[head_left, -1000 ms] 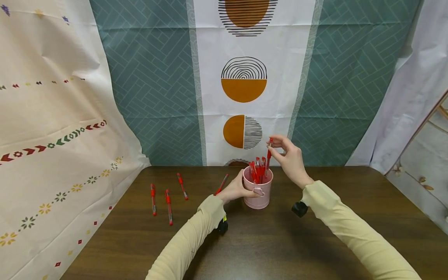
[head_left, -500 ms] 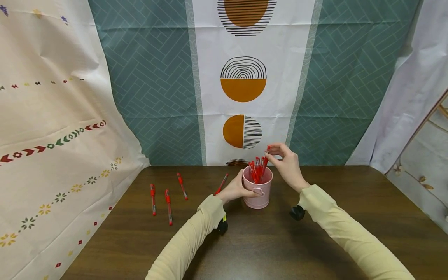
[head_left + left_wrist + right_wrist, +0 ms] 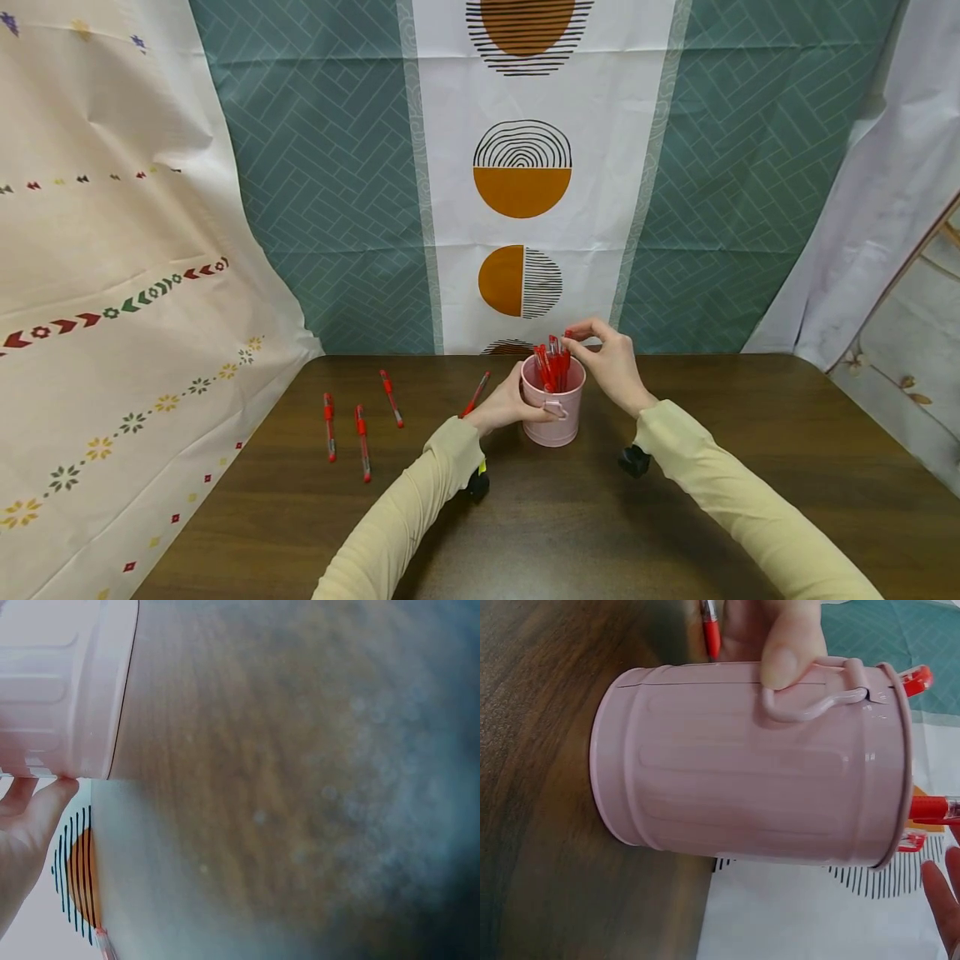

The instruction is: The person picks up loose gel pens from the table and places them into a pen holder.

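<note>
A small pink metal bucket (image 3: pixel 550 432) stands upright on the table, several red pens (image 3: pixel 548 372) leaning inside it. My left hand (image 3: pixel 504 408) grips the bucket from its left side; in the right wrist view the thumb (image 3: pixel 784 667) lies over the wire handle loop. Above the bucket's right rim, my right hand (image 3: pixel 613 365) pinches the top end of a red pen (image 3: pixel 566 358), whose lower part is down inside the bucket. In the left wrist view the bucket (image 3: pixel 45 690) and part of the left hand (image 3: pixel 22 840) show at the edge.
On the brown table (image 3: pixel 525 533), three red pens lie at the left: one outermost (image 3: pixel 330 429), one nearer me (image 3: pixel 363 442), one farther back (image 3: pixel 391 398). Another red pen (image 3: pixel 477 392) lies behind the left hand. Patterned cloth (image 3: pixel 360 208) hangs behind the table.
My right hand has moved down and slightly left, lowering the pinched pen from above the rim into the bucket among the others. The left hand and bucket have stayed put.
</note>
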`<action>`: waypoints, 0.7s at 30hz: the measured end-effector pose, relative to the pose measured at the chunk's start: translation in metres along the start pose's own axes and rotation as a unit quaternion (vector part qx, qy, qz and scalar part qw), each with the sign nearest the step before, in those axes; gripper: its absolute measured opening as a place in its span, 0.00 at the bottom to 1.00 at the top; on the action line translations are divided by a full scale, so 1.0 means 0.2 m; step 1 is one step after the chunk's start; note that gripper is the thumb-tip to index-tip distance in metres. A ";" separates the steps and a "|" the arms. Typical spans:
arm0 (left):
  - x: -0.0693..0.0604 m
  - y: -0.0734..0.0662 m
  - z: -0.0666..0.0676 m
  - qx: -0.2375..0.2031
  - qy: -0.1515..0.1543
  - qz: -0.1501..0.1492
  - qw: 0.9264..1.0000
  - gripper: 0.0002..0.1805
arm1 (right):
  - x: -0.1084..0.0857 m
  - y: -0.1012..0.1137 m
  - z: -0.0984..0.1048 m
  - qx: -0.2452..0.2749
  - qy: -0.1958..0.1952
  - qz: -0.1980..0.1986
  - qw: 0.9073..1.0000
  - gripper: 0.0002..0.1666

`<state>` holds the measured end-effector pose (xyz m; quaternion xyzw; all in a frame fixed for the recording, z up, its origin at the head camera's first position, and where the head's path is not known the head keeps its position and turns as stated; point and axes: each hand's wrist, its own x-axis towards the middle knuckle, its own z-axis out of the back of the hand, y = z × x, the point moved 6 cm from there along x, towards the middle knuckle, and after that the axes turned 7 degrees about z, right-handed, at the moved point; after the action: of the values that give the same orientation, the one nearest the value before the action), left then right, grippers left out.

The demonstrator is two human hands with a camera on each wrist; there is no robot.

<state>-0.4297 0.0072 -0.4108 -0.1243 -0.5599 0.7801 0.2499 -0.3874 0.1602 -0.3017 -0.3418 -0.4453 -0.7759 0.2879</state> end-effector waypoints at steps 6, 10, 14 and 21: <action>0.00 0.00 0.00 0.006 0.000 -0.003 1.000 0.48 | 0.00 -0.01 -0.01 -0.054 -0.003 0.034 0.998 0.09; 0.00 0.00 0.00 0.007 -0.001 0.004 1.000 0.49 | 0.00 -0.03 -0.01 -0.063 -0.007 0.050 0.997 0.10; 0.00 0.01 0.00 0.001 0.004 0.004 1.000 0.48 | -0.01 -0.05 -0.02 -0.068 0.004 0.029 0.997 0.09; 0.00 0.01 0.00 -0.002 0.006 0.003 1.000 0.47 | -0.02 -0.09 -0.04 -0.064 0.024 0.005 0.998 0.09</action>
<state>-0.4299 0.0065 -0.4116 -0.1309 -0.5594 0.7791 0.2509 -0.3996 0.1621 -0.3165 -0.3433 -0.3856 -0.8093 0.2802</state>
